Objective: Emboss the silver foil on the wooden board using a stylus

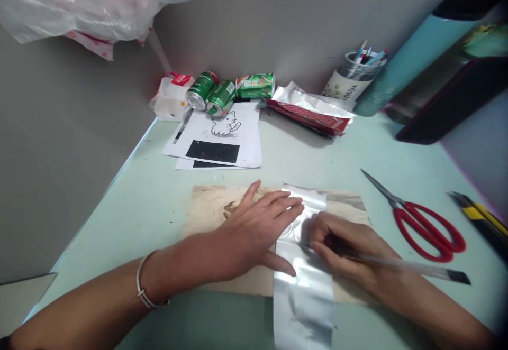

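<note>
A strip of shiny silver metal sheet (304, 297) lies lengthwise across a wooden board (210, 207), its near end running past the board's front edge. My left hand (257, 228) rests with fingers spread, fingertips and thumb on the strip's left side. In my right hand (345, 244) is a pen (413, 265) with a clear barrel and dark end cap, its tip down at the sheet. Faint curved lines show on the metal between the hands. Part of the strip is hidden under my left fingers.
Red-handled scissors (426, 231) and a yellow-black utility knife (482, 218) lie at right. Behind are printed cat drawings (214, 152), green cans (220, 98), a red-silver packet (309, 112), a pencil jar (347, 83) and a blue bottle (416, 54). A plastic bag (95, 1) hangs upper left.
</note>
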A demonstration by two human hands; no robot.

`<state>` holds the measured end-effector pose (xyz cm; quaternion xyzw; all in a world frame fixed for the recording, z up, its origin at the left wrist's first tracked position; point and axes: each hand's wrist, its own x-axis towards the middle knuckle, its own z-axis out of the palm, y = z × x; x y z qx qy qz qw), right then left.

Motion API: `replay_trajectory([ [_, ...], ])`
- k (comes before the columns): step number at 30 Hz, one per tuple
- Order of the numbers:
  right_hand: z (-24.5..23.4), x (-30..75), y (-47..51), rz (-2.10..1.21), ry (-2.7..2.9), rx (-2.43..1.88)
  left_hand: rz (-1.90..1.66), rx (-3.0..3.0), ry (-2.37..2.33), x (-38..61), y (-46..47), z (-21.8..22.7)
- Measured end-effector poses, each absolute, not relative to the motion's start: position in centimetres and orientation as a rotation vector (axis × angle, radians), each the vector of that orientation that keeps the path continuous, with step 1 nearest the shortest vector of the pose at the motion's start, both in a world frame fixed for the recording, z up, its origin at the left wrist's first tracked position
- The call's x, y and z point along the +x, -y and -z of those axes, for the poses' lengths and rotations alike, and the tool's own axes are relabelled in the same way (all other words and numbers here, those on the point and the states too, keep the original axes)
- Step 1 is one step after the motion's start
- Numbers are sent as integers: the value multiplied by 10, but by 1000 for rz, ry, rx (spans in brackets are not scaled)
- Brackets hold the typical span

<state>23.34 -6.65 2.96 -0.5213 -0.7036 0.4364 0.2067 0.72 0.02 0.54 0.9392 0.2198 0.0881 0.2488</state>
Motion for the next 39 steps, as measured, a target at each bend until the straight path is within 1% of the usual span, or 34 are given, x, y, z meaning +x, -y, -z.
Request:
replay_trajectory([
  [7,-23,232,67,-1157,1936,-1461,-231,2551,-599,8,0,-8],
  [34,-21,218,71,-972,1874,-1560,-236,2545,-601,8,0,-10],
  [39,-23,222,66,-1087,1645,-1570,-214,2544,-612,8,0,-10],
])
